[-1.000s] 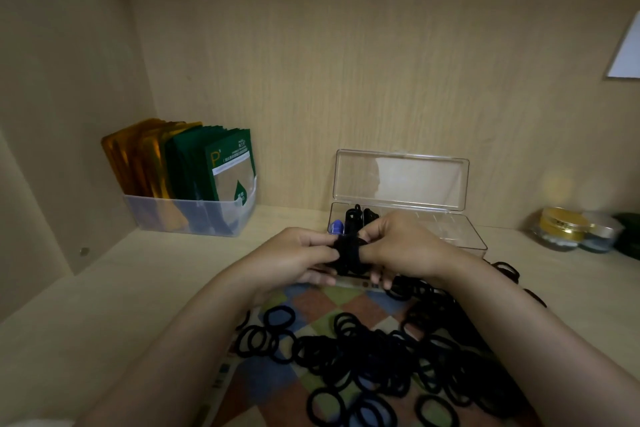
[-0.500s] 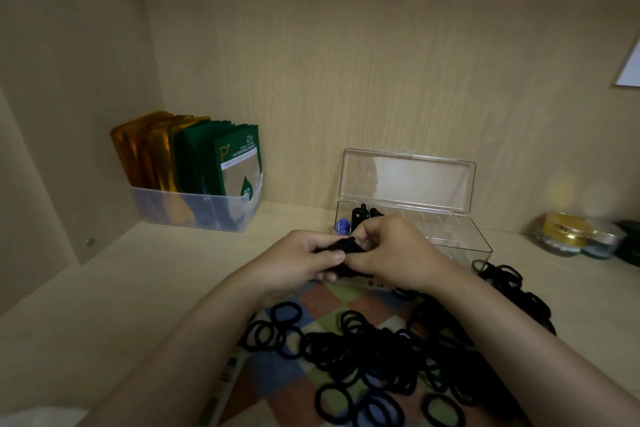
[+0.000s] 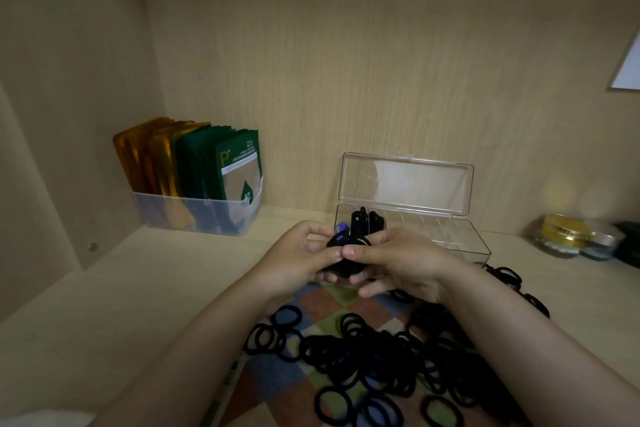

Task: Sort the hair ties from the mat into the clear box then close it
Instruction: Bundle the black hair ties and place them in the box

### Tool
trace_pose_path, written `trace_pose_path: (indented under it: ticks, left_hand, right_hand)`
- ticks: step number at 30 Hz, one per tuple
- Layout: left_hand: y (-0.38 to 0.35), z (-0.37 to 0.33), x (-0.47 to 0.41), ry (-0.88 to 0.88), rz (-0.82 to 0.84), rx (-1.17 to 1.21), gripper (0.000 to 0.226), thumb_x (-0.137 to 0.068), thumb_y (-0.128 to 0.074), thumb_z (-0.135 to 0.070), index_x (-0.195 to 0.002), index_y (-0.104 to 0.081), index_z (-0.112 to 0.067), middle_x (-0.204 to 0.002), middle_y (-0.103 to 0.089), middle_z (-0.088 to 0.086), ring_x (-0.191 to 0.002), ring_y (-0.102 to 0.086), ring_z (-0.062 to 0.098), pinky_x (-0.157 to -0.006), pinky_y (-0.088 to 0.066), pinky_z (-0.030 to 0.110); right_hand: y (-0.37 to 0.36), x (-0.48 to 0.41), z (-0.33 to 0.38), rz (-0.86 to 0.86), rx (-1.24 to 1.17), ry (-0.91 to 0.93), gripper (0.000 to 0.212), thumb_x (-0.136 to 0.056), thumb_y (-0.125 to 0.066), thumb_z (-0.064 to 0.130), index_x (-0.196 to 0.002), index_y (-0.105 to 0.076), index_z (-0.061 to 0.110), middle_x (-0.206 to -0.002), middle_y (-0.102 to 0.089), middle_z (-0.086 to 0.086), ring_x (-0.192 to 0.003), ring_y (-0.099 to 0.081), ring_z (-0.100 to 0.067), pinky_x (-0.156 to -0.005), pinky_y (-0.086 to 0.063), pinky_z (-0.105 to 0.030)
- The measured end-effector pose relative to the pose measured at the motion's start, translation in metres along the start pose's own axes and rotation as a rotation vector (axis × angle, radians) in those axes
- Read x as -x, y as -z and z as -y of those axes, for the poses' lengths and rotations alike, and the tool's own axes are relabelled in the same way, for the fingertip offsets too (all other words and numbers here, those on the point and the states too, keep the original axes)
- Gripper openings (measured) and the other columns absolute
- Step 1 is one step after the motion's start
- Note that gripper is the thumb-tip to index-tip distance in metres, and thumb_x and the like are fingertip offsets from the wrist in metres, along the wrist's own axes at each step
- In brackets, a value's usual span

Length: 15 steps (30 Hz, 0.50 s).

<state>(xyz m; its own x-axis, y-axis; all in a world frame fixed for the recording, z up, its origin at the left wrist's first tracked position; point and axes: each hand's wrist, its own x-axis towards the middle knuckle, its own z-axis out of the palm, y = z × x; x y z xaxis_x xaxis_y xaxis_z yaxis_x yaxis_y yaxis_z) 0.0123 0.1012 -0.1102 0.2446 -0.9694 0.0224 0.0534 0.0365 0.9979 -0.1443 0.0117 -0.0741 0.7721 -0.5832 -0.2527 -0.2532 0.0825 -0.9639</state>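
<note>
Several black hair ties [image 3: 374, 354] lie heaped on a checkered mat [image 3: 277, 378] in front of me. Behind it stands the clear box [image 3: 450, 236], its lid [image 3: 405, 184] upright and open; a few black ties and a blue piece stand in its left end. My left hand [image 3: 298, 260] and my right hand [image 3: 398, 260] meet just in front of the box, thumbs touching, both pinching a small bundle of black hair ties [image 3: 343, 267].
A clear bin of orange and green sachets [image 3: 194, 180] stands at the back left. Small jars with gold and silver lids [image 3: 568, 236] sit at the right. Wooden walls close in the shelf at the back and left.
The hands have kept working the bundle between them, shifting slightly; the view has moved a little closer and to the left.
</note>
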Motion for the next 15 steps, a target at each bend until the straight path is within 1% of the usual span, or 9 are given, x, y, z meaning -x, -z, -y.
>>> trace_pose_path:
  ticks: [2, 3, 6, 7, 9, 11, 13, 15]
  left_hand:
    - [-0.001, 0.0, 0.001, -0.008, 0.007, -0.012, 0.014, -0.093, -0.064, -0.004, -0.107, -0.059, -0.006, -0.093, -0.073, 0.012, -0.067, -0.066, 0.009, -0.062, -0.057, 0.021]
    - [-0.002, -0.001, 0.002, -0.014, 0.012, -0.008, 0.011, -0.093, -0.064, -0.004, -0.104, -0.062, -0.006, -0.094, -0.073, 0.012, -0.068, -0.067, 0.008, -0.061, -0.057, 0.021]
    - [-0.002, -0.005, 0.002, -0.02, -0.018, -0.011, 0.011, -0.094, -0.063, -0.006, -0.104, -0.066, -0.002, -0.093, -0.073, 0.017, -0.07, -0.071, 0.013, -0.059, -0.059, 0.023]
    - [-0.001, -0.006, 0.002, -0.016, -0.037, -0.016, 0.012, -0.095, -0.063, -0.009, -0.103, -0.067, -0.002, -0.09, -0.073, 0.018, -0.07, -0.072, 0.017, -0.06, -0.06, 0.024]
    - [0.001, -0.007, 0.003, -0.006, -0.092, -0.016, 0.014, -0.095, -0.064, -0.014, -0.1, -0.07, -0.002, -0.088, -0.074, 0.019, -0.072, -0.073, 0.023, -0.061, -0.061, 0.026]
    - [0.004, -0.007, 0.003, -0.006, -0.166, -0.004, 0.015, -0.094, -0.065, -0.016, -0.097, -0.073, -0.004, -0.09, -0.076, 0.014, -0.08, -0.075, 0.023, -0.064, -0.061, 0.028]
    - [0.007, -0.005, 0.002, -0.007, -0.232, 0.012, 0.015, -0.093, -0.067, -0.019, -0.093, -0.076, -0.007, -0.09, -0.078, 0.009, -0.089, -0.075, 0.02, -0.07, -0.061, 0.03]
    - [0.009, -0.004, 0.0, 0.007, -0.257, 0.009, 0.017, -0.092, -0.068, -0.02, -0.094, -0.077, -0.006, -0.091, -0.078, 0.011, -0.092, -0.075, 0.021, -0.076, -0.062, 0.032]
  right_hand:
    - [0.0, 0.001, 0.001, -0.02, -0.004, -0.024, 0.007, -0.086, -0.073, 0.014, -0.089, -0.075, 0.008, -0.073, -0.069, -0.006, -0.063, -0.064, -0.017, -0.053, -0.06, -0.027]
    - [0.001, 0.002, 0.001, -0.03, -0.003, -0.033, 0.008, -0.086, -0.074, 0.015, -0.09, -0.075, 0.008, -0.073, -0.069, -0.006, -0.061, -0.063, -0.016, -0.054, -0.061, -0.029]
    - [0.003, 0.001, 0.001, -0.09, 0.032, -0.036, 0.02, -0.084, -0.076, 0.017, -0.099, -0.074, 0.004, -0.079, -0.071, -0.008, -0.06, -0.064, -0.016, -0.058, -0.061, -0.031]
    - [0.004, 0.0, 0.0, -0.112, 0.048, -0.03, 0.019, -0.083, -0.077, 0.017, -0.098, -0.074, 0.005, -0.079, -0.072, -0.008, -0.061, -0.064, -0.016, -0.059, -0.061, -0.031]
    - [0.004, -0.001, 0.0, -0.131, 0.062, -0.015, 0.009, -0.084, -0.076, 0.016, -0.091, -0.075, 0.009, -0.077, -0.074, -0.008, -0.062, -0.065, -0.017, -0.061, -0.06, -0.03]
    - [0.005, 0.0, 0.0, -0.13, 0.053, 0.001, 0.004, -0.085, -0.075, 0.014, -0.087, -0.075, 0.01, -0.076, -0.075, -0.007, -0.064, -0.065, -0.018, -0.062, -0.06, -0.031]
    - [0.006, 0.0, 0.001, -0.133, 0.05, 0.026, 0.003, -0.086, -0.074, 0.013, -0.087, -0.075, 0.01, -0.074, -0.075, -0.007, -0.063, -0.066, -0.018, -0.063, -0.061, -0.031]
    - [0.007, 0.001, 0.002, -0.131, 0.032, 0.063, 0.007, -0.086, -0.073, 0.011, -0.092, -0.075, 0.008, -0.078, -0.075, -0.008, -0.064, -0.067, -0.018, -0.063, -0.061, -0.03]
